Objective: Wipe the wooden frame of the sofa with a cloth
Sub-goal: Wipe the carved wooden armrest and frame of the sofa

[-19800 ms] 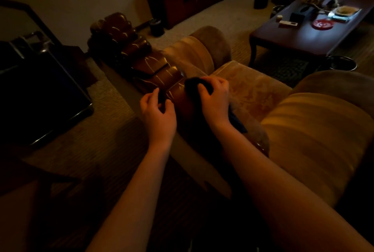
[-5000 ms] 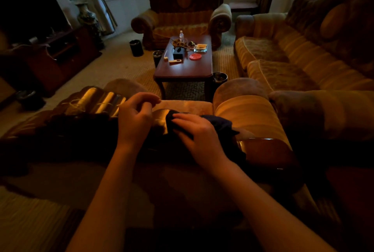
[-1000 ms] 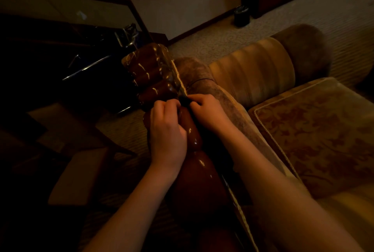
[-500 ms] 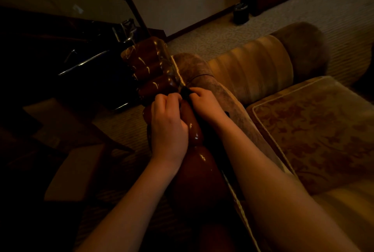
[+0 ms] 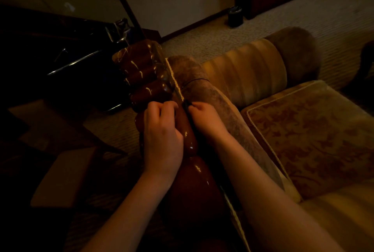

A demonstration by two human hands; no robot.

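Gripping the frame at centre of picture, the left hand lies over its rounded top, fingers curled down across the glossy wood. The frame is dark reddish-brown, polished, carved in a row of bulbous lobes running from lower centre up toward upper left, where ribbed scroll shapes catch thin highlights. The right hand sits just beside the left, on the upholstered side of the frame, fingers bent and pinching a dark cloth. Only a small edge of the cloth shows at the fingertips, pressed into the seam between wood and fabric; the rest is hidden under the hand or lost in shadow. A pale twisted cord trim follows that seam. Right of it, the backrest is a padded roll of matted, mottled grey-brown velvet. An armrest, cylindrical and striped in gold tones, lies above centre right, with a duller brown end. A seat cushion at right is flat, piped at the edge, with a faded red floral weave. Looped beige carpet fills the upper right floor. A small dark cylindrical bin stands near the wall at top. The left part of the picture is too dark to identify.
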